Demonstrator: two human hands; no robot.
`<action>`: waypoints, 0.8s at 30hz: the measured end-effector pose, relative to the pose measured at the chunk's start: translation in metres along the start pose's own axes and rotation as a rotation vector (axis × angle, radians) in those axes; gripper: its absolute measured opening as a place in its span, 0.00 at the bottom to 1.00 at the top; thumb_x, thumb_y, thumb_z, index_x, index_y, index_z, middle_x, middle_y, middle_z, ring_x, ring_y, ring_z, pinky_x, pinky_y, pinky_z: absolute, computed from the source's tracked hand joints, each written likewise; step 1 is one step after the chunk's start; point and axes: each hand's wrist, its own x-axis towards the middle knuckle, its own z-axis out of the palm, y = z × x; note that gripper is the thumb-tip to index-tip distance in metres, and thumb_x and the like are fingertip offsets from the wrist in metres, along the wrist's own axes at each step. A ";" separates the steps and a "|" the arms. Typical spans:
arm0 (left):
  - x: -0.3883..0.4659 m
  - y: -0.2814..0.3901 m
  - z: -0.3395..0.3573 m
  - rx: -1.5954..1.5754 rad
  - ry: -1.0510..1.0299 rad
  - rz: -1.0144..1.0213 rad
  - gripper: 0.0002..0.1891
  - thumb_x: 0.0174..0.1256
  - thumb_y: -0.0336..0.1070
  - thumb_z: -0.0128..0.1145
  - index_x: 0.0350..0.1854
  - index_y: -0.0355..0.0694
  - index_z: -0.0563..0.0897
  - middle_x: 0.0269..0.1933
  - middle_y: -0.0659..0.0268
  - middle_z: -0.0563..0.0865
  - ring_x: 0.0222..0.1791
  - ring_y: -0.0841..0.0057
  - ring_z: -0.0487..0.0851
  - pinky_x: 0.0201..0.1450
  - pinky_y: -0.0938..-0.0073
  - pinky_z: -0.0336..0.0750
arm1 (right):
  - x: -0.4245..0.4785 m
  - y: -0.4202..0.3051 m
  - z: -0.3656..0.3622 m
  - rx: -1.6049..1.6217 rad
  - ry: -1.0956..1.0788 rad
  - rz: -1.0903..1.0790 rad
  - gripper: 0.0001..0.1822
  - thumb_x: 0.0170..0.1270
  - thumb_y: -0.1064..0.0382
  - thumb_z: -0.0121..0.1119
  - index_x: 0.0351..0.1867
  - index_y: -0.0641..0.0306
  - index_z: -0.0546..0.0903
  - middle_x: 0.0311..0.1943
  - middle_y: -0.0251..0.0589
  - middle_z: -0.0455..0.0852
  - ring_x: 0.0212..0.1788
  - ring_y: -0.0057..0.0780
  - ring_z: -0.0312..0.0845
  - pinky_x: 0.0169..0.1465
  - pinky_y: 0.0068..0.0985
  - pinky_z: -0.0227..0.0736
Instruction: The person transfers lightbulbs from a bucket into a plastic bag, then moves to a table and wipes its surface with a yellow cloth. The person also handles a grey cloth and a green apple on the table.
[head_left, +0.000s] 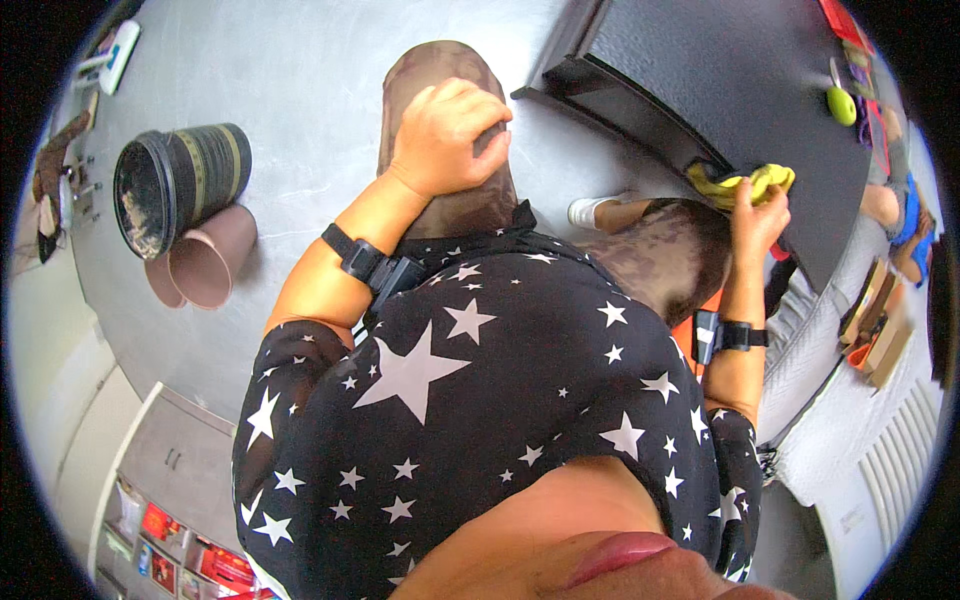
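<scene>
My left hand (454, 139) rests on my bent knee (431, 64), in patterned brown trousers. Its fingers curl loosely, with a gap between thumb and forefinger and nothing held. At the right, my right hand (759, 221) pinches a crumpled yellow cloth (727, 187). This cloth lies against the edge of a black table (675, 82) and partly overhangs it. An open recess (600, 97) shows in the table's side. Each forearm wears a black strap with a small device. The fingertips under the cloth are hidden.
A black bin with gold bands (214, 161), with debris inside, stands on the grey floor beside pinkish buckets (217, 247). A green rounded object (841, 105) is on the table's far side. Another person's leg (881, 204) shows at right, near a cardboard box (889, 349). A cabinet (176, 450) stands lower left.
</scene>
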 end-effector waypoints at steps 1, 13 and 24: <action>0.000 -0.001 0.000 -0.020 0.015 0.010 0.07 0.49 0.36 0.63 0.32 0.45 0.83 0.35 0.70 0.86 0.39 0.67 0.82 0.39 0.66 0.75 | -0.003 -0.023 -0.001 0.029 -0.012 -0.077 0.31 0.56 0.51 0.69 0.52 0.74 0.75 0.48 0.62 0.79 0.55 0.57 0.71 0.60 0.44 0.67; -0.006 -0.005 -0.003 -0.107 0.035 0.002 0.06 0.51 0.36 0.64 0.31 0.44 0.83 0.34 0.71 0.85 0.38 0.69 0.81 0.38 0.68 0.72 | 0.068 -0.220 -0.022 0.237 0.037 -0.640 0.23 0.54 0.69 0.58 0.55 0.63 0.77 0.50 0.53 0.79 0.52 0.51 0.77 0.56 0.40 0.75; -0.004 -0.004 -0.008 -0.186 0.041 -0.047 0.05 0.56 0.36 0.61 0.32 0.43 0.83 0.33 0.66 0.84 0.38 0.66 0.81 0.40 0.65 0.75 | 0.037 -0.284 -0.002 0.115 -0.409 -0.890 0.10 0.52 0.68 0.59 0.38 0.61 0.82 0.39 0.48 0.81 0.44 0.48 0.80 0.49 0.40 0.78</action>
